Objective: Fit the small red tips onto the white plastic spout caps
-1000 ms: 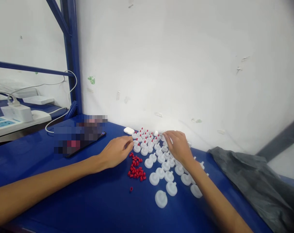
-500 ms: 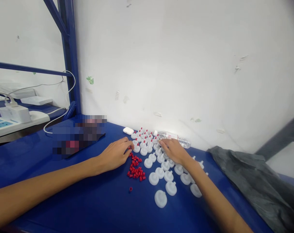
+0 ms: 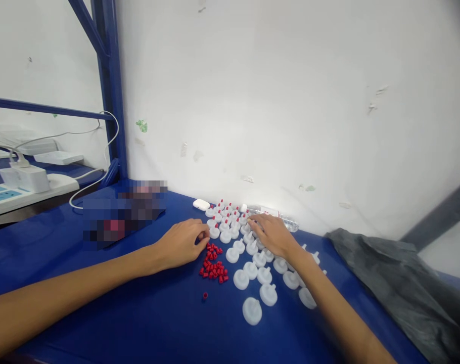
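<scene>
My left hand (image 3: 184, 242) is at the upper left edge of a pile of small red caps (image 3: 214, 268). Its fingers are curled together, and whatever lies between the tips is hidden. My right hand (image 3: 271, 232) reaches over a spread of white round lids with spouts (image 3: 264, 275). Its bent fingertips are down among the lids, and any lid in them is covered by the hand. Between the hands, farther back, stand several white lids with red tips (image 3: 225, 235). One red cap (image 3: 204, 296) lies apart in front of the pile.
A clear plastic bottle (image 3: 290, 223) lies by the wall behind my right hand. A small white case (image 3: 201, 205) sits at the back. Dark grey cloth (image 3: 374, 273) covers the right side. At the left are a blurred-out item (image 3: 126, 217) and a power strip (image 3: 59, 187).
My left fingers have curled in closer, and a red cap that showed at their tips is now out of sight. My right hand stays nearly in place, with its fingers slightly shifted.
</scene>
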Demonstrator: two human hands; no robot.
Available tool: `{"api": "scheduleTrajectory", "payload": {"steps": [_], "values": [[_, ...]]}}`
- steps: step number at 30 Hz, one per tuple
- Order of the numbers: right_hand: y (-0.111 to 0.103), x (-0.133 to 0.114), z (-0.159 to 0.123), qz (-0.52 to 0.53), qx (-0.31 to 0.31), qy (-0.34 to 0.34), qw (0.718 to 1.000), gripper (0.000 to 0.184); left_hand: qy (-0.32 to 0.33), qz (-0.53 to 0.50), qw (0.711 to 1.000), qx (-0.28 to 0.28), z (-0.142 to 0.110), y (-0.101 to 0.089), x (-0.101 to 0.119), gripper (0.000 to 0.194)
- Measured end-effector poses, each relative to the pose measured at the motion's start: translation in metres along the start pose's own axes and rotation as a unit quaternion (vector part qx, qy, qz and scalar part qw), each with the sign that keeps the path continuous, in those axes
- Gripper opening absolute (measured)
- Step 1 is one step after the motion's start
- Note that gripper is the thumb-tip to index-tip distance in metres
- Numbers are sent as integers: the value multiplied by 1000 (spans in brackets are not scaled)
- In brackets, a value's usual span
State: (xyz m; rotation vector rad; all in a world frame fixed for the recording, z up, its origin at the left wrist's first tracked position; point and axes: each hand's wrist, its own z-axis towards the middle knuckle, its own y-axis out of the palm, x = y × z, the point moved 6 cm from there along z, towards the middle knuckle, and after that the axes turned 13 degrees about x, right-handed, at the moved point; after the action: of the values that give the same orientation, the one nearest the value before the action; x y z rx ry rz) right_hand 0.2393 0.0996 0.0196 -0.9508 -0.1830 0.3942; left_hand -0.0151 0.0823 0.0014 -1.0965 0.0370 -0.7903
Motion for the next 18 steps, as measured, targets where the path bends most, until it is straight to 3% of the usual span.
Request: {"api": "scheduleTrajectory", "payload": {"steps": [5, 10, 18], "values": [[-2, -3, 1, -16, 9, -7, 1000, 52, -3, -1, 1000, 26, 2, -8, 1, 29], [-5, -11, 0, -22, 17, -37, 999, 48, 16, -8, 1000, 18, 2, -9, 1, 44], [-25, -17, 7, -35, 87, -53, 994, 43, 12, -48, 998, 34, 5, -9, -5, 33]]}}
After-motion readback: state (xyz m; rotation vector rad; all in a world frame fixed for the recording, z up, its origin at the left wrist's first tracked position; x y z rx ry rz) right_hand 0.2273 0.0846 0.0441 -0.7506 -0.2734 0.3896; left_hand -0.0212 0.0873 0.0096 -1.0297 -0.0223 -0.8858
